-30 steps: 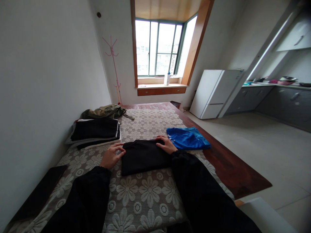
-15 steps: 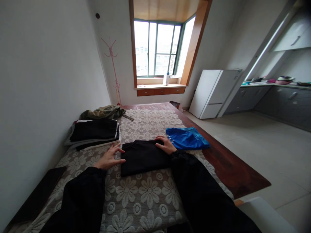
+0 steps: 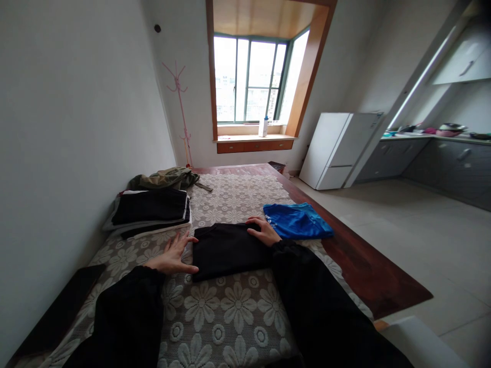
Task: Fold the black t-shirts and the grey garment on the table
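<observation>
On lace cover, left hand [image 3: 171,257] and right hand [image 3: 264,231] flanking black garment [image 3: 227,250] edges

Folded black garment [image 3: 227,249]: plain dark cloth, folded into flat near-rectangular packet, lying flat on floral lace cover near front middle of surface. Long edges run left to right; far edge slightly rounded, near edge straight. Left hand [image 3: 171,257] lies flat with fingers spread against its left edge. Right hand [image 3: 263,231] rests palm down on its far right corner.
</observation>
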Demonstrator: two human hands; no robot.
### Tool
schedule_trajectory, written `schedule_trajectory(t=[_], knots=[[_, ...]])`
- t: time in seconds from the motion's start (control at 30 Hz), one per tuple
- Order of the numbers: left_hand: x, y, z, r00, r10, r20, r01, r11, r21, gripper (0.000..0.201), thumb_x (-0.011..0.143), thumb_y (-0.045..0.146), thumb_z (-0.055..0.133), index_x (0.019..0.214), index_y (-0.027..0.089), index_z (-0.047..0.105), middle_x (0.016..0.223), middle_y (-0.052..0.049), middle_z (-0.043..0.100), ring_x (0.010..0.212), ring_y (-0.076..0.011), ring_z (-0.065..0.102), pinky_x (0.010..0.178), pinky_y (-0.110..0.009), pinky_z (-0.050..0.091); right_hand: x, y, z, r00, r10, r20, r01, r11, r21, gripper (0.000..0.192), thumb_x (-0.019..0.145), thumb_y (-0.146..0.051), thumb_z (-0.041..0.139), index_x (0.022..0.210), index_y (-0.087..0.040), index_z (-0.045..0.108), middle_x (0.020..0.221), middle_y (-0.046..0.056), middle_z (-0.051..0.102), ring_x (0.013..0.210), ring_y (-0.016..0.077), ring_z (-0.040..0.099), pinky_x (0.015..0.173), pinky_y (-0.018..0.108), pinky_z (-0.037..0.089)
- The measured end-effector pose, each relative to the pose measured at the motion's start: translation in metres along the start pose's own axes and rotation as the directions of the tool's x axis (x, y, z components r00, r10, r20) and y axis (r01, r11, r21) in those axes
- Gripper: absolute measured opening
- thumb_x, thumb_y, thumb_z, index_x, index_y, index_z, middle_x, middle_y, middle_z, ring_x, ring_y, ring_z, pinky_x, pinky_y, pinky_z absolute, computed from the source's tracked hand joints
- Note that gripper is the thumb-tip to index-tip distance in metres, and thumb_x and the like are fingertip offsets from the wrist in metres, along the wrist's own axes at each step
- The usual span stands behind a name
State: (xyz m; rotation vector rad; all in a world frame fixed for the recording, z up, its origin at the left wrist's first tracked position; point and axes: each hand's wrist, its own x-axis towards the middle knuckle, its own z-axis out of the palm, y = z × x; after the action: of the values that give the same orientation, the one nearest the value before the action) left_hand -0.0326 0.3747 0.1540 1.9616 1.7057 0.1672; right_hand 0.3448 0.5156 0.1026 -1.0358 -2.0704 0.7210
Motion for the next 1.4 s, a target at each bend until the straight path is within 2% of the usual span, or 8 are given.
schedule_trajectory(t=[0.37, 0.6, 0.7, 0.83, 0.93, 1.0, 1.13, 1.4], knots=[[0.001, -0.003, 0.004, 1.000, 0.005, 0.028, -0.005, 1.000, -0.008, 0.111, 0.060, 0.060, 0.087, 0.154, 0.030, 0.037, 0.174, -0.014, 0.007, 0.157, -0.0398, -0.013, 0.124, -0.064, -0.008, 0.000, -0.001, 0.000, 1.000, 0.001, 0.002, -0.001, 1.000, 0.003, 0.030, 0.085, -0.038, 0.071, 0.112, -0.025, 0.075, 0.131, 0.010, 0.066, 0.130, 0.0284, 0.057, 0.118, 0.047, 0.038], [-0.001, -0.007, 0.006, 0.997, 0.069, 0.021, -0.069, 0.998, -0.006, 0.124, 0.055, 0.064, 0.087, 0.160, 0.033, 0.028, 0.174, -0.014, 0.011, 0.157, -0.0423, -0.009, 0.123, -0.068, -0.004, 0.000, -0.002, -0.001, 1.000, 0.008, 0.010, -0.008, 1.000, 0.003, 0.030, 0.085, -0.038, 0.071, 0.112, -0.025, 0.075, 0.131, 0.009, 0.066, 0.130, 0.0281, 0.057, 0.118, 0.047, 0.038], [-0.002, -0.012, 0.007, 0.995, 0.099, -0.009, -0.099, 0.995, -0.022, 0.125, 0.053, 0.065, 0.089, 0.159, 0.035, 0.030, 0.173, -0.015, 0.015, 0.157, -0.0435, -0.005, 0.122, -0.070, -0.002, 0.000, -0.002, -0.001, 1.000, 0.016, 0.012, -0.016, 1.000, 0.000, 0.030, 0.085, -0.038, 0.071, 0.112, -0.026, 0.075, 0.131, 0.009, 0.066, 0.130, 0.0283, 0.057, 0.119, 0.047, 0.037], [0.000, -0.008, 0.004, 0.989, 0.120, -0.085, -0.127, 0.988, -0.089, 0.102, 0.060, 0.064, 0.087, 0.149, 0.034, 0.048, 0.171, -0.013, 0.026, 0.158, -0.0414, 0.009, 0.124, -0.067, 0.005, 0.000, -0.002, -0.001, 1.000, 0.017, 0.009, -0.017, 1.000, 0.000, 0.030, 0.084, -0.037, 0.072, 0.112, -0.026, 0.075, 0.131, 0.008, 0.066, 0.130, 0.0284, 0.057, 0.118, 0.047, 0.038], [0.004, 0.002, -0.001, 0.963, 0.138, -0.230, -0.180, 0.969, -0.172, 0.059, 0.076, 0.064, 0.074, 0.124, 0.031, 0.069, 0.165, -0.008, 0.040, 0.156, -0.0350, 0.027, 0.127, -0.056, 0.020, 0.000, -0.001, -0.001, 1.000, 0.010, 0.005, -0.010, 1.000, 0.003, 0.030, 0.084, -0.037, 0.072, 0.112, -0.026, 0.075, 0.131, 0.009, 0.066, 0.130, 0.0286, 0.057, 0.118, 0.047, 0.037], [0.007, 0.008, -0.002, 0.929, 0.141, -0.341, -0.211, 0.961, -0.178, 0.042, 0.081, 0.063, 0.068, 0.102, 0.027, 0.075, 0.156, -0.007, 0.052, 0.151, -0.0326, 0.037, 0.126, -0.050, 0.028, 0.000, -0.001, -0.001, 1.000, 0.004, 0.005, -0.004, 1.000, 0.004, 0.029, 0.084, -0.036, 0.072, 0.111, -0.026, 0.075, 0.130, 0.009, 0.066, 0.130, 0.0288, 0.058, 0.119, 0.047, 0.037], [0.011, 0.007, 0.000, 0.906, 0.137, -0.400, -0.208, 0.968, -0.139, 0.035, 0.082, 0.059, 0.067, 0.083, 0.026, 0.076, 0.144, -0.008, 0.062, 0.144, -0.0323, 0.047, 0.124, -0.048, 0.032, 0.000, -0.002, -0.001, 1.000, 0.002, 0.010, -0.002, 1.000, 0.000, 0.030, 0.085, -0.035, 0.071, 0.113, -0.025, 0.075, 0.131, 0.009, 0.066, 0.130, 0.0285, 0.057, 0.118, 0.047, 0.037], [0.014, 0.002, 0.004, 0.908, 0.124, -0.400, -0.180, 0.978, -0.106, 0.035, 0.084, 0.059, 0.064, 0.088, 0.026, 0.077, 0.147, -0.007, 0.060, 0.143, -0.0317, 0.048, 0.123, -0.049, 0.033, 0.000, -0.002, -0.001, 1.000, 0.012, 0.014, -0.012, 1.000, -0.011, 0.030, 0.085, -0.035, 0.072, 0.113, -0.026, 0.075, 0.131, 0.009, 0.066, 0.130, 0.0284, 0.057, 0.118, 0.048, 0.038]])
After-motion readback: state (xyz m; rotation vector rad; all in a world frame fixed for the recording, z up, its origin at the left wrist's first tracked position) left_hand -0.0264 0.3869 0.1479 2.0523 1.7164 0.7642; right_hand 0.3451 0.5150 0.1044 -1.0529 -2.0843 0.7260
